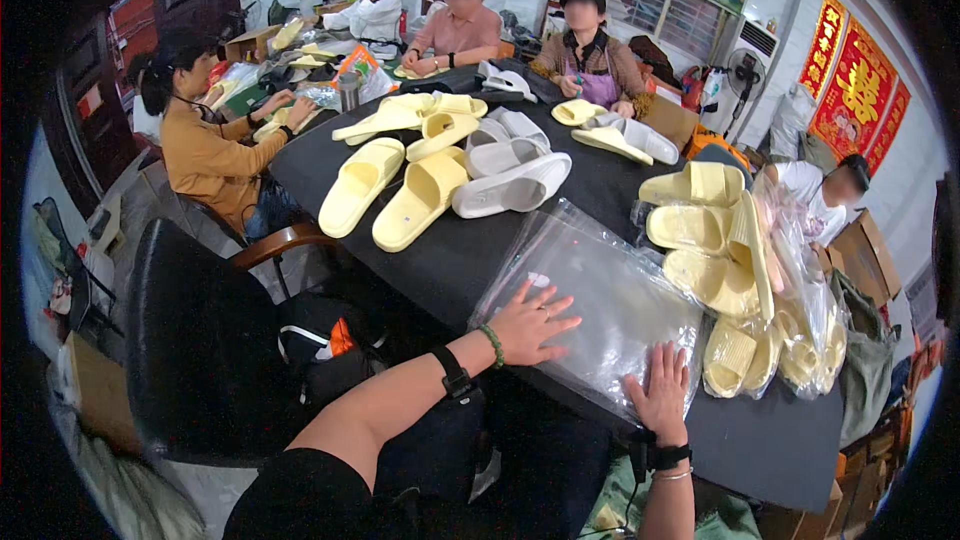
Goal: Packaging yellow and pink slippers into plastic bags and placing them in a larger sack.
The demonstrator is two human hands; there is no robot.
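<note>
- Dark worktop (760, 440) is stretching out beneath and beyond both hands' fingers, serving as a shared surface, with co-workers (600, 80) sitting at its far side.
- Clear plastic bags (610, 285) are lying directly under the fingers, at the worktop's near edge, probably so that both arms are reaching them easily.
- Left hand (528, 332) is resting palm down on the bags' near left part; its fingers are spreading apart and gripping nothing.
- Right hand (660, 400) is lying over their near right corner, its fingers pointing away from the body, also spread and holding nothing; together the two hands seem to be flattening the slick film.
- Loose yellow slippers (365, 185) are sitting beyond and left of the left fingers, mostly sole down, perhaps for a steady stand.
- Grey slippers (515, 185) are grouping just right of those, straight beyond the left fingers, possibly sorted by colour.
- Wrapped yellow slippers (705, 275) are piling up beyond and right of the right fingers, apparently set aside to leave the bags uncovered.
</note>
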